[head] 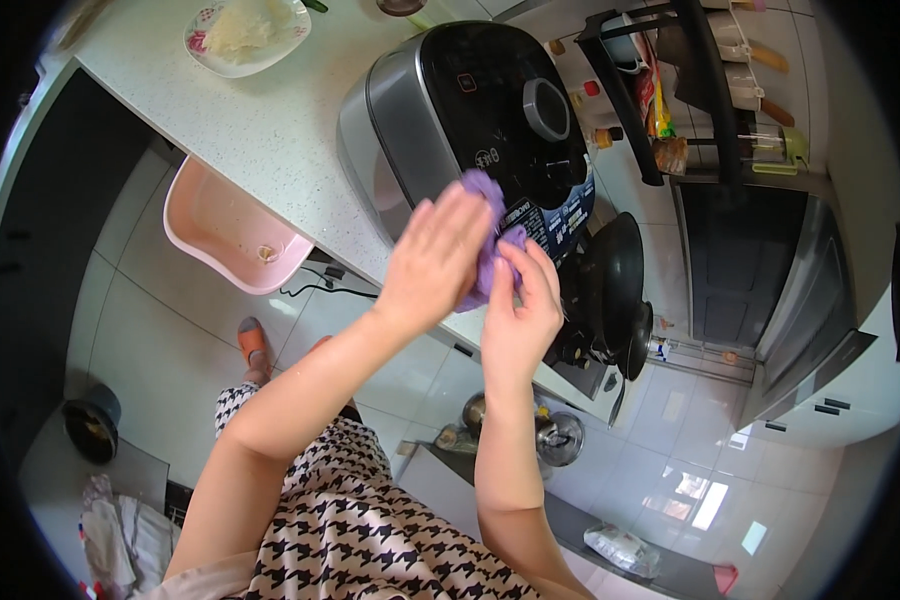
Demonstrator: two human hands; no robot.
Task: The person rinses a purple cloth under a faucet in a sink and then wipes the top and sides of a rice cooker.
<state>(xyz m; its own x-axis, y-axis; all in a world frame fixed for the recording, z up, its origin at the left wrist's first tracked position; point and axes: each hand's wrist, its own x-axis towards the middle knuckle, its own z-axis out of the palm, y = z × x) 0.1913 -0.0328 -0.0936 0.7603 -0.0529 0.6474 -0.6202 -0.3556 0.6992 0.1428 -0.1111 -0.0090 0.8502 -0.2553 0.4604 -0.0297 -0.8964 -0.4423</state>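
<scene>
A crumpled purple cloth point(487, 277) is bunched between my two hands, in front of a black and silver rice cooker point(397, 127). My left hand point(439, 259) lies along the cloth with its fingers stretched out and slightly blurred; its palm side is hidden. Between thumb and fingertips, my right hand point(525, 307) pinches another fold of the same cloth. The cooker has a dial on its dark lid and printed labels on its front. Whether the cloth touches the cooker I cannot tell.
A plate point(232, 69) of shredded pale food sits on the speckled countertop point(292, 142). Below the counter's edge is a pink basin point(187, 232) with scraps inside. To the right stand a black wok point(619, 277) and a rack point(630, 105). A black cord point(337, 290) hangs under the counter.
</scene>
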